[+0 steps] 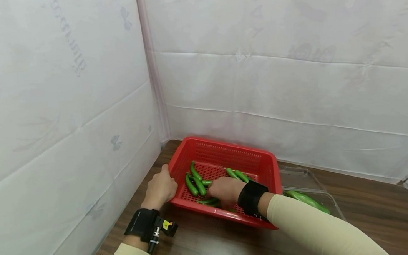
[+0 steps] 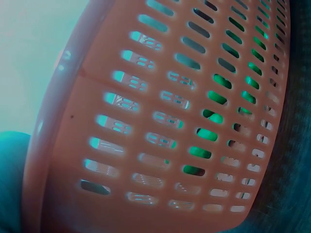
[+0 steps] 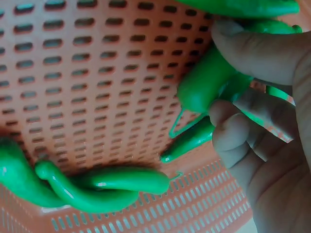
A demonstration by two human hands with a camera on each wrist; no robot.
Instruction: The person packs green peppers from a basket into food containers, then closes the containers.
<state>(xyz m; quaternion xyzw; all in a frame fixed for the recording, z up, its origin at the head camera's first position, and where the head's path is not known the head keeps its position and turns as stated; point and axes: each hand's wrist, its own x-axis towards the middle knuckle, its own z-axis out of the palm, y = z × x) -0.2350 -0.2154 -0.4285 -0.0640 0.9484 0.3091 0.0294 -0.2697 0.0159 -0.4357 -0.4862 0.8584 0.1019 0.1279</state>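
A red slotted basket (image 1: 238, 154) sits on the wooden table and holds several green peppers (image 1: 195, 182). My left hand (image 1: 161, 188) grips the basket's left rim; the left wrist view shows only the basket wall (image 2: 146, 121) close up, with green showing through the slots. My right hand (image 1: 225, 190) is down inside the basket. In the right wrist view its fingers (image 3: 243, 136) and thumb curl round a green pepper (image 3: 209, 80), with more peppers (image 3: 102, 184) lying on the basket floor (image 3: 87, 87).
A clear plastic tray (image 1: 305, 183) lies right of the basket with a green pepper (image 1: 306, 200) in it. White sheeting walls close in the left side and the back. Bare wooden table (image 1: 203, 239) spreads in front of the basket.
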